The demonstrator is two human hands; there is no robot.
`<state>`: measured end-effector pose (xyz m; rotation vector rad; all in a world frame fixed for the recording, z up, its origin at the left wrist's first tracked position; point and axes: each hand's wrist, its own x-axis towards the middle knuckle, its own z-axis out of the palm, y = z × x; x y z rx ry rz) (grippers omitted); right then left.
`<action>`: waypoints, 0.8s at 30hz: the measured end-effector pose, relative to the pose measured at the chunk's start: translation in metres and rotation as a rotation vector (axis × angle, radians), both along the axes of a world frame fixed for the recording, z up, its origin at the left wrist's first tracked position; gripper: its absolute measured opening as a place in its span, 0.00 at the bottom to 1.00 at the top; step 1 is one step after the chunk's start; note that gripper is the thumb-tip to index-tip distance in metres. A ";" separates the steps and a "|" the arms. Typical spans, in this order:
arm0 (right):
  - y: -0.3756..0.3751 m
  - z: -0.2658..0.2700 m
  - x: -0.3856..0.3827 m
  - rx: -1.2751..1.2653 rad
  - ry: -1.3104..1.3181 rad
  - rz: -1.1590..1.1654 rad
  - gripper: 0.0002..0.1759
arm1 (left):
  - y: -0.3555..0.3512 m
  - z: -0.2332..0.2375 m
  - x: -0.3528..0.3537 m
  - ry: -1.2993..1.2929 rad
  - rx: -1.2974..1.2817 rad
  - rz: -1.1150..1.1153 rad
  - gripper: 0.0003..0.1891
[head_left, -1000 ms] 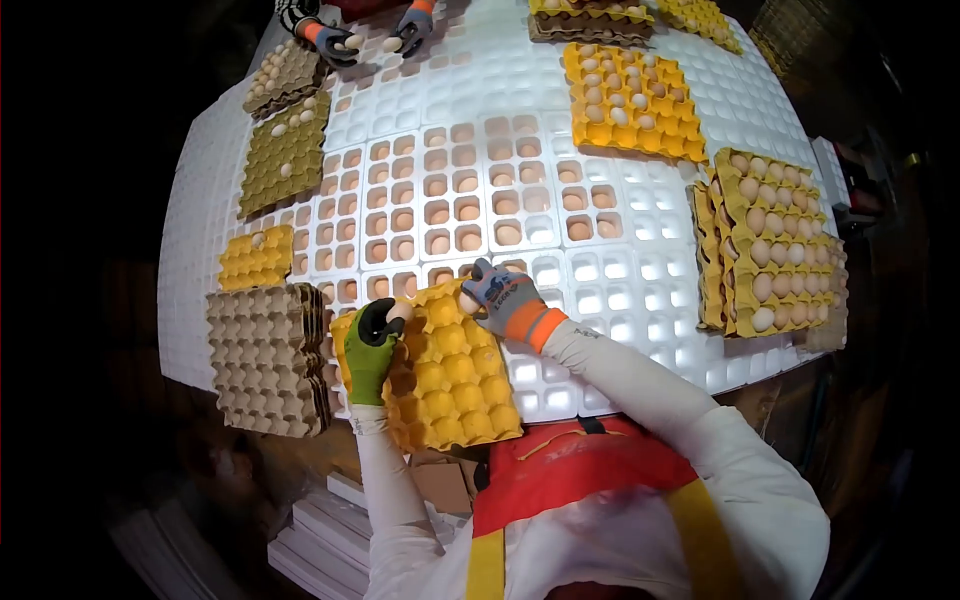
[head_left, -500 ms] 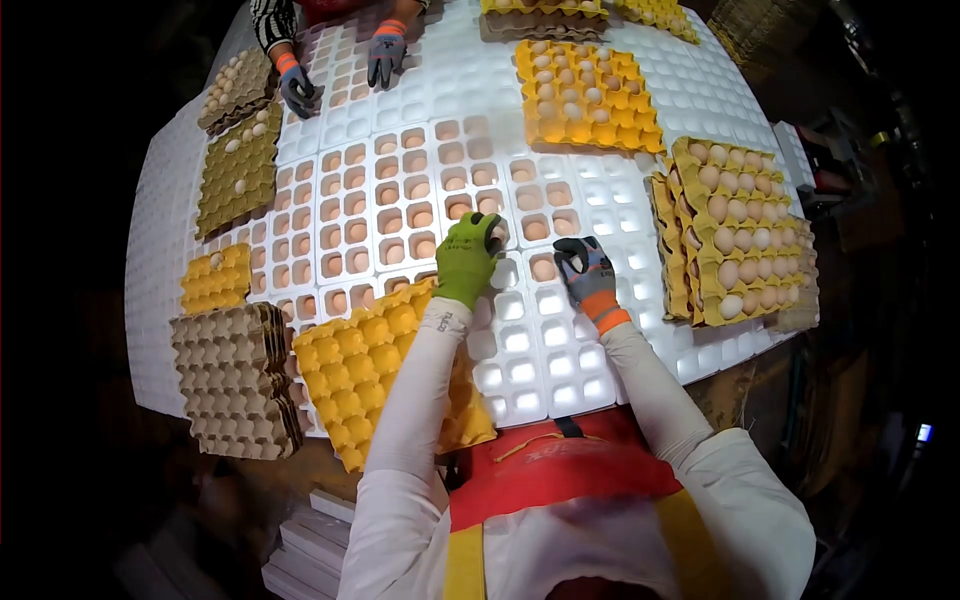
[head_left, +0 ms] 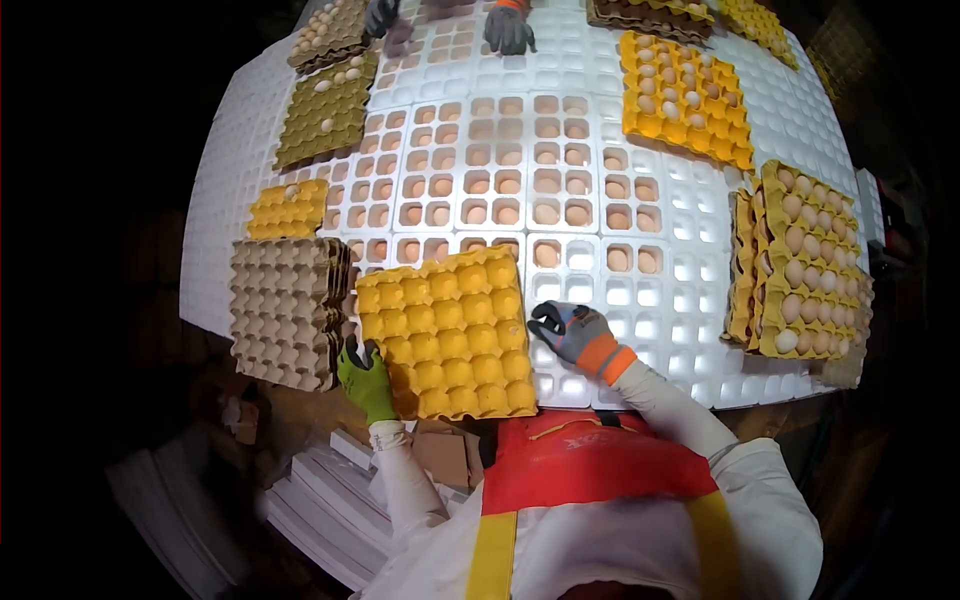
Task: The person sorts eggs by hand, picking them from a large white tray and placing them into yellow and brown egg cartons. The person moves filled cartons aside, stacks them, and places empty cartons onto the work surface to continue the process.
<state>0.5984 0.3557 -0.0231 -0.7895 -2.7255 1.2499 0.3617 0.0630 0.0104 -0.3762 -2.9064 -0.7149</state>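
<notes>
A yellow egg tray [head_left: 450, 335] with bare cups lies at the table's near edge, over part of the white foam trays [head_left: 640, 325]. My left hand [head_left: 366, 382], in a green glove with dark fingertips, is at its left edge, thumb and fingers apart. My right hand [head_left: 575, 335], in a grey and orange glove, hovers just right of the yellow tray above vacant foam pockets. Its fingers are curved with a gap between them, and no egg shows there. Brown eggs [head_left: 620, 258] sit singly in foam pockets farther forward.
Left of me stands a stack of grey-brown egg trays [head_left: 285, 310], with a small yellow tray piece [head_left: 288, 208] behind it. Stacked yellow trays of eggs [head_left: 805, 265] stand at the right, another yellow tray [head_left: 685, 95] beyond. Across the table is a co-worker's gloved hand [head_left: 510, 30].
My left hand has left the foam pockets for the yellow tray, which now lies straighter. My right hand has drawn back toward me. Eggs show in pockets where my hands were. The view has shifted.
</notes>
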 end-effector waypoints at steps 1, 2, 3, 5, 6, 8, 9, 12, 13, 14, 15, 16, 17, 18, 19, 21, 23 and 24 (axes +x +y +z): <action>-0.007 0.032 -0.012 -0.088 -0.237 0.123 0.34 | -0.013 -0.015 0.003 -0.065 0.025 0.033 0.21; -0.020 0.012 -0.018 -0.054 -0.342 0.172 0.39 | -0.025 -0.029 0.007 -0.128 0.052 0.070 0.22; -0.027 0.007 -0.020 -0.046 -0.350 0.150 0.41 | -0.032 -0.041 0.011 -0.129 0.145 0.077 0.22; -0.033 0.015 -0.017 0.007 -0.325 0.062 0.44 | -0.019 -0.016 0.020 -0.239 0.259 0.112 0.23; -0.030 0.028 -0.008 -0.012 -0.225 0.004 0.38 | -0.022 -0.005 0.019 -0.214 0.360 0.087 0.22; -0.019 0.046 -0.009 -0.144 0.174 -0.053 0.29 | -0.027 0.015 0.021 -0.163 0.559 0.031 0.22; -0.015 0.058 -0.018 -0.403 0.226 -0.131 0.25 | -0.038 0.038 0.018 -0.188 0.579 -0.001 0.21; -0.012 0.116 -0.081 -0.628 0.560 0.029 0.27 | -0.079 0.086 -0.015 -0.133 0.644 0.124 0.12; -0.016 0.127 -0.104 -0.657 0.714 0.110 0.27 | -0.098 0.095 -0.035 -0.022 0.562 0.159 0.09; -0.023 0.152 -0.116 -0.698 0.755 0.096 0.27 | -0.121 0.101 -0.057 0.090 0.479 0.197 0.08; -0.028 0.159 -0.119 -0.642 0.798 0.104 0.27 | -0.148 0.093 -0.085 0.154 0.558 0.217 0.08; -0.031 0.164 -0.121 -0.584 0.837 0.111 0.27 | -0.177 0.077 -0.119 0.215 0.640 0.237 0.11; -0.032 0.160 -0.115 -0.584 0.844 0.140 0.25 | -0.213 0.059 -0.151 0.217 0.508 0.291 0.11; -0.032 0.156 -0.102 -0.609 0.723 0.135 0.23 | -0.210 0.059 -0.162 0.154 0.634 0.345 0.10; -0.036 0.143 -0.089 -0.630 0.679 0.077 0.22 | -0.228 0.032 -0.188 0.213 0.587 0.303 0.10; -0.042 0.107 -0.060 -0.679 0.574 -0.017 0.19 | -0.252 -0.001 -0.217 0.298 0.239 0.282 0.08; -0.041 0.084 -0.025 -0.656 0.472 -0.058 0.17 | -0.252 -0.013 -0.220 0.352 -0.327 0.262 0.08; -0.040 0.079 -0.007 -0.600 0.432 -0.075 0.16 | -0.250 -0.016 -0.219 0.404 -0.585 0.224 0.10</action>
